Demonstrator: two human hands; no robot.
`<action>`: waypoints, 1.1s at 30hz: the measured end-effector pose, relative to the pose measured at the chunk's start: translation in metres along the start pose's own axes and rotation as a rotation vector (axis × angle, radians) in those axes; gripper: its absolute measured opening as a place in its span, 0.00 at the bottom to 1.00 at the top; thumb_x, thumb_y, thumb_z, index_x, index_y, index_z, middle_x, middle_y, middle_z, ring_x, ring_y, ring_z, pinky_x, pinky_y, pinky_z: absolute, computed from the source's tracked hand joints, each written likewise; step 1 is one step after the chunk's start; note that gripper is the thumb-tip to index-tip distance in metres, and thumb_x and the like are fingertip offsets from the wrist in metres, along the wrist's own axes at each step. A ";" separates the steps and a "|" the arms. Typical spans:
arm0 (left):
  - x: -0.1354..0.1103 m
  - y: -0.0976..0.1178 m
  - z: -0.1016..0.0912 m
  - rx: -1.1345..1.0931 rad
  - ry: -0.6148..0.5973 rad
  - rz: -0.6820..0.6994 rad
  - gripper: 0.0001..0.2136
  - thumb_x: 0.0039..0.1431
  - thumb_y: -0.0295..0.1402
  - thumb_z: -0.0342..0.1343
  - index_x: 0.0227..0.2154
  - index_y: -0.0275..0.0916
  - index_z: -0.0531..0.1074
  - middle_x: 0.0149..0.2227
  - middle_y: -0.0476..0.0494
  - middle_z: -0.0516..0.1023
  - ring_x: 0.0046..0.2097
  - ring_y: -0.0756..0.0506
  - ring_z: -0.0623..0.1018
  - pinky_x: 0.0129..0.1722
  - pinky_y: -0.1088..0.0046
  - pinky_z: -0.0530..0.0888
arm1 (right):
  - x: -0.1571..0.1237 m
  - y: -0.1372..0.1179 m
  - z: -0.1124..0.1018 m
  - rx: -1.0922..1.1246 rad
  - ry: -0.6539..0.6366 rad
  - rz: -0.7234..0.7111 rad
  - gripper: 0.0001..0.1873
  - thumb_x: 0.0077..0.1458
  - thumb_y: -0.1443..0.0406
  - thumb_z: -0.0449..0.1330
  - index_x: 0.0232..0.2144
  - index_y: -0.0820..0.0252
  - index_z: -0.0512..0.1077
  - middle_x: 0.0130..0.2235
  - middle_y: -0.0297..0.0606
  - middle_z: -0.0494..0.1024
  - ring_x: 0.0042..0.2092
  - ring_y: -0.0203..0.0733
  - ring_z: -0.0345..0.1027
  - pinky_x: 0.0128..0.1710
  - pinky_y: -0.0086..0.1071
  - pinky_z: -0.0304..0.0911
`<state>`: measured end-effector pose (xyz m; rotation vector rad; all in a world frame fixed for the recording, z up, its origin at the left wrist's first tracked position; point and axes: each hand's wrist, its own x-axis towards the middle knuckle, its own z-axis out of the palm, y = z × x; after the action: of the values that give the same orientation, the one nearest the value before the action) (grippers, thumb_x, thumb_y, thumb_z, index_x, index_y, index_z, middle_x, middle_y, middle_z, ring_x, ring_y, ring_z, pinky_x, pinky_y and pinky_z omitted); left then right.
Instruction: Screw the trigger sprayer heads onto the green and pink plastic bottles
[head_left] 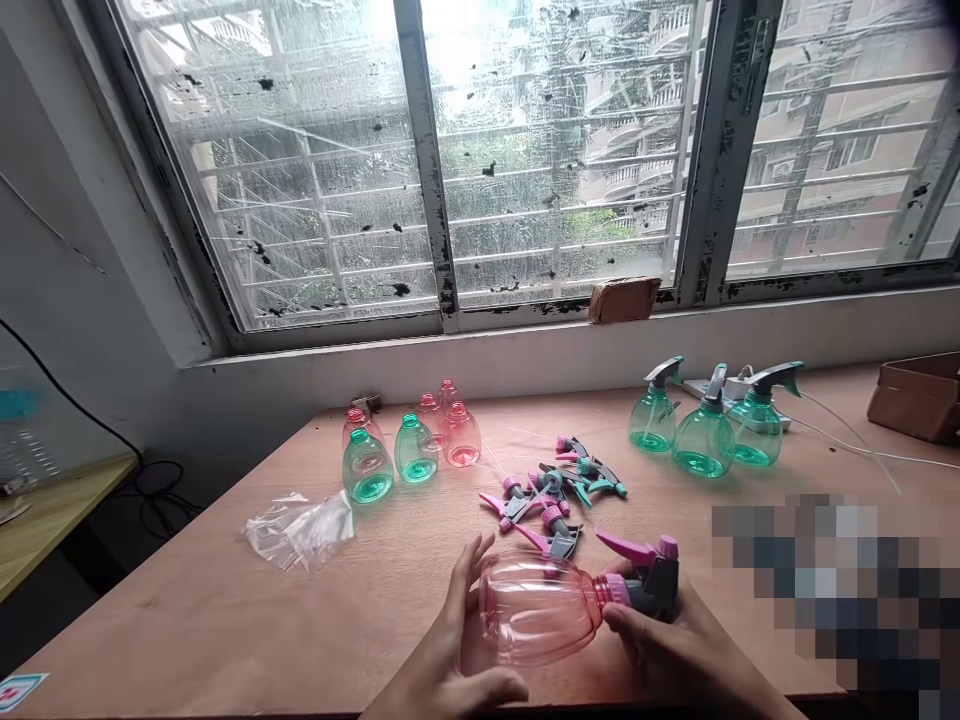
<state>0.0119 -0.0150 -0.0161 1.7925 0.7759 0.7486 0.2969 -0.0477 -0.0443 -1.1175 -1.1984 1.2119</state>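
Holding a pink bottle (536, 615) sideways over the table (210, 620), near its front edge, grasping the spray head (658, 585) in the right hand (686, 630), spreading the left hand (439, 650) loosely around the base (491, 612), possibly touching it; facing loose triggers (553, 487) and upright bottles (415, 450).

Your left hand (450, 655) is on the near side, spread wide like a big C. Its fingers (459, 585) point far and its thumb (495, 686) points right. Your right hand (671, 640) sits apart, to the right, curled tight in a grip. Its thumb reaches left. Both hands are bare.
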 end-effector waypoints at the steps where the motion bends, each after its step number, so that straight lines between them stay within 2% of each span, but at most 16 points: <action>1: 0.000 0.000 -0.001 -0.024 0.006 -0.008 0.50 0.58 0.52 0.63 0.72 0.51 0.34 0.76 0.41 0.39 0.75 0.34 0.45 0.72 0.52 0.49 | 0.000 0.000 0.000 0.010 0.011 -0.001 0.24 0.48 0.50 0.72 0.35 0.61 0.72 0.20 0.30 0.75 0.22 0.39 0.68 0.24 0.31 0.61; 3: 0.001 0.002 -0.002 -0.030 0.003 -0.055 0.44 0.63 0.55 0.53 0.72 0.48 0.35 0.75 0.38 0.44 0.75 0.35 0.45 0.73 0.50 0.46 | -0.001 0.000 0.001 0.033 0.032 -0.004 0.25 0.46 0.50 0.73 0.37 0.61 0.72 0.19 0.29 0.74 0.21 0.39 0.67 0.23 0.32 0.61; 5: 0.001 0.005 -0.002 0.002 -0.007 -0.119 0.41 0.66 0.55 0.49 0.73 0.45 0.37 0.75 0.38 0.48 0.75 0.36 0.44 0.73 0.50 0.43 | -0.002 0.001 0.002 0.033 0.039 -0.002 0.25 0.46 0.50 0.73 0.37 0.61 0.71 0.19 0.28 0.74 0.20 0.39 0.66 0.23 0.32 0.61; 10: -0.001 0.009 -0.002 0.016 -0.019 -0.138 0.45 0.63 0.48 0.59 0.72 0.49 0.36 0.75 0.44 0.45 0.75 0.37 0.45 0.73 0.53 0.43 | -0.001 -0.001 0.002 0.006 0.052 -0.007 0.24 0.46 0.48 0.72 0.35 0.59 0.73 0.19 0.30 0.74 0.22 0.41 0.68 0.23 0.33 0.62; 15: -0.002 0.007 0.000 0.110 -0.020 -0.117 0.51 0.57 0.44 0.67 0.72 0.48 0.36 0.75 0.42 0.44 0.75 0.37 0.45 0.74 0.54 0.41 | 0.000 -0.001 0.004 0.040 0.078 -0.026 0.25 0.45 0.48 0.73 0.35 0.59 0.72 0.20 0.29 0.74 0.21 0.38 0.66 0.22 0.31 0.61; 17: -0.001 0.008 0.000 0.070 -0.019 -0.105 0.48 0.59 0.48 0.63 0.72 0.48 0.38 0.76 0.42 0.43 0.75 0.36 0.44 0.73 0.52 0.41 | -0.001 0.000 0.005 0.046 0.070 -0.020 0.26 0.45 0.48 0.73 0.35 0.59 0.71 0.19 0.28 0.73 0.21 0.38 0.66 0.21 0.31 0.61; 19: 0.001 0.009 -0.001 -0.011 -0.001 -0.090 0.42 0.63 0.54 0.54 0.72 0.47 0.41 0.76 0.41 0.43 0.75 0.36 0.44 0.73 0.51 0.44 | -0.001 0.002 0.004 0.050 0.060 -0.018 0.26 0.45 0.48 0.73 0.35 0.60 0.70 0.19 0.29 0.74 0.20 0.38 0.65 0.21 0.31 0.60; 22: 0.004 0.011 -0.002 -0.084 0.031 -0.092 0.38 0.66 0.56 0.47 0.72 0.45 0.44 0.75 0.39 0.44 0.74 0.35 0.48 0.73 0.49 0.48 | -0.001 0.003 0.003 0.049 0.057 -0.015 0.26 0.45 0.48 0.73 0.35 0.59 0.70 0.19 0.28 0.74 0.21 0.38 0.66 0.22 0.31 0.61; 26: 0.004 0.008 -0.002 -0.079 0.005 -0.119 0.37 0.67 0.50 0.53 0.72 0.50 0.41 0.76 0.42 0.44 0.75 0.37 0.45 0.73 0.50 0.45 | -0.002 0.001 0.003 0.047 0.049 -0.012 0.26 0.46 0.49 0.73 0.36 0.60 0.70 0.20 0.29 0.75 0.21 0.39 0.67 0.22 0.31 0.62; 30: 0.001 -0.001 0.000 -0.058 -0.031 -0.028 0.45 0.62 0.44 0.62 0.71 0.54 0.37 0.76 0.44 0.39 0.75 0.37 0.44 0.73 0.51 0.43 | -0.003 -0.003 0.004 0.047 0.052 -0.024 0.25 0.47 0.49 0.72 0.35 0.60 0.70 0.19 0.29 0.74 0.21 0.38 0.67 0.22 0.31 0.61; 33: -0.001 -0.002 0.001 0.018 -0.018 -0.002 0.50 0.57 0.42 0.67 0.71 0.55 0.37 0.76 0.44 0.41 0.75 0.36 0.44 0.73 0.52 0.40 | -0.003 -0.004 0.005 0.038 0.053 -0.005 0.26 0.45 0.48 0.73 0.36 0.60 0.71 0.19 0.28 0.74 0.20 0.39 0.66 0.22 0.32 0.62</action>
<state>0.0116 -0.0159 -0.0179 1.8116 0.7750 0.7251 0.2927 -0.0509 -0.0402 -1.1108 -1.1336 1.1895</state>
